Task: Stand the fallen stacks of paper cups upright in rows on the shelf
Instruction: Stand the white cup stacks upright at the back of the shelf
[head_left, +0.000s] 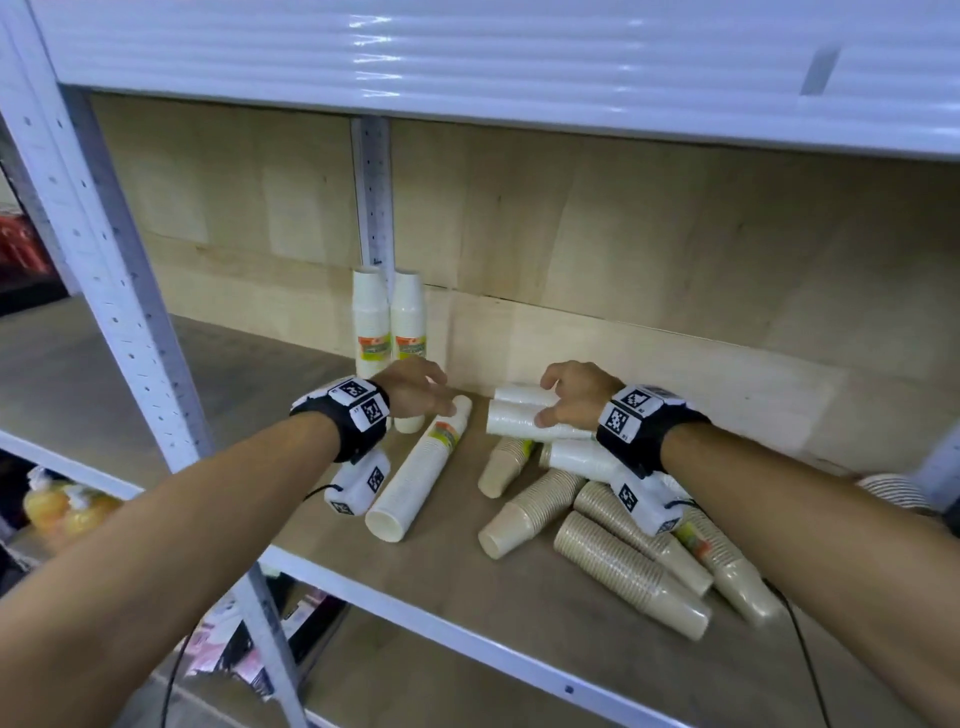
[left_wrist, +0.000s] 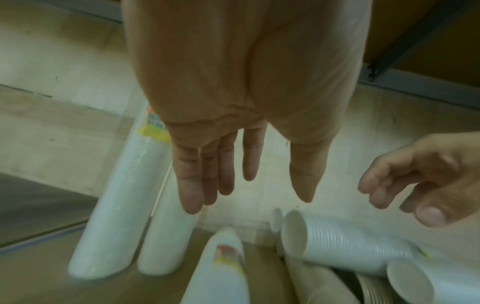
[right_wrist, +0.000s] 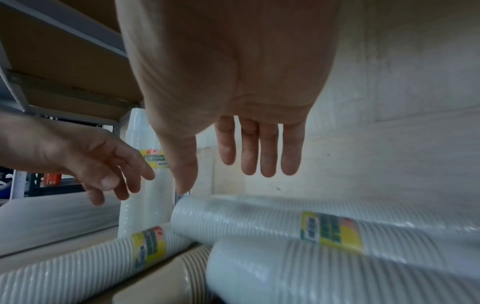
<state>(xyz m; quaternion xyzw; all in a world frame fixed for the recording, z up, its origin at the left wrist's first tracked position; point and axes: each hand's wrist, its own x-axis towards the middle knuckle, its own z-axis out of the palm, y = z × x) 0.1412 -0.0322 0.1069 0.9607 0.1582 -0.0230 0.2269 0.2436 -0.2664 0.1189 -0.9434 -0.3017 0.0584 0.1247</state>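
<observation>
Both hands empty, fingers loose: left hand (head_left: 415, 387) over fallen stack (head_left: 418, 475), right hand (head_left: 574, 395) over white pile (head_left: 524, 415), poised to grasp; two stacks (head_left: 389, 322) upright at far wall starting row

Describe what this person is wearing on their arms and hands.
Both forearms are bare, with no sleeves or gloves. Each wrist carries a black band topped with white square-patterned marker tags, with a white tagged box hanging beneath. Thin black cables trail from the boxes.

White cup stacks (head_left: 415, 475) are showing orange-and-green labels (head_left: 445, 433), tan ribbed stacks (head_left: 631, 574) are lying beside them, and black wristbands (head_left: 345, 422) are carrying black-and-white square markers (head_left: 625, 414).
</observation>
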